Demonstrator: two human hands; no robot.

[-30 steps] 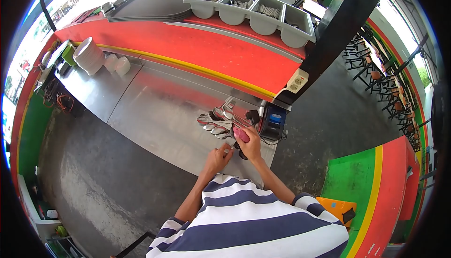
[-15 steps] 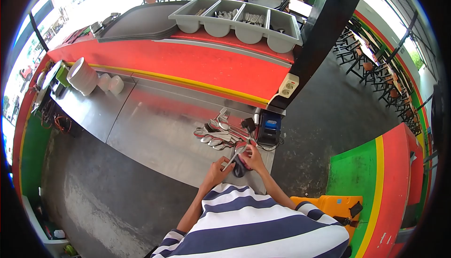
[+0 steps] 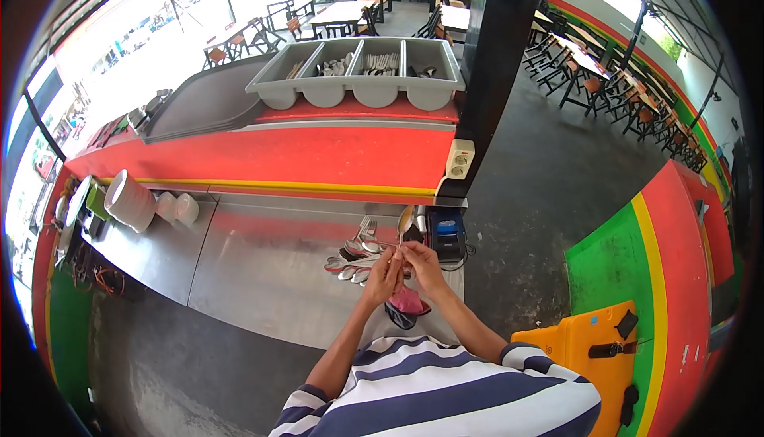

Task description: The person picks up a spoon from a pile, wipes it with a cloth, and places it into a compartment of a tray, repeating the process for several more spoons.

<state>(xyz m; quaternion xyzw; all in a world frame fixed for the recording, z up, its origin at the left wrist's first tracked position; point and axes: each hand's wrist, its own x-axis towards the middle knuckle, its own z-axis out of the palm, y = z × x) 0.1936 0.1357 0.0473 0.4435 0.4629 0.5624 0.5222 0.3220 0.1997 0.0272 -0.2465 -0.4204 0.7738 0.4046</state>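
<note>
A spoon (image 3: pixel 406 219) stands bowl-up above my fingers, its bowl pointing away from me. My left hand (image 3: pixel 387 275) pinches the handle from the left, and my right hand (image 3: pixel 425 270) closes on it from the other side, with fingertips meeting. Part of the handle is hidden by the fingers. To the left and beyond my hands lies a pile of spoons and forks (image 3: pixel 347 273) on the steel counter (image 3: pixel 263 258). Below my hands, at the counter's near edge, rests a crumpled pink and dark cloth (image 3: pixel 411 300).
A blue-and-black device (image 3: pixel 446 230) with a cable sits right of my hands. Stacked white bowls (image 3: pixel 130 200) stand at the far left. On the red ledge are a grey cutlery bin (image 3: pixel 326 91) and trays (image 3: pixel 203 103). A black post (image 3: pixel 505 47) rises at the right.
My hands have lifted off the cloth and moved farther from my body, turning the spoon bowl-up. The cloth is now uncovered. My view has tilted up and shifted right.
</note>
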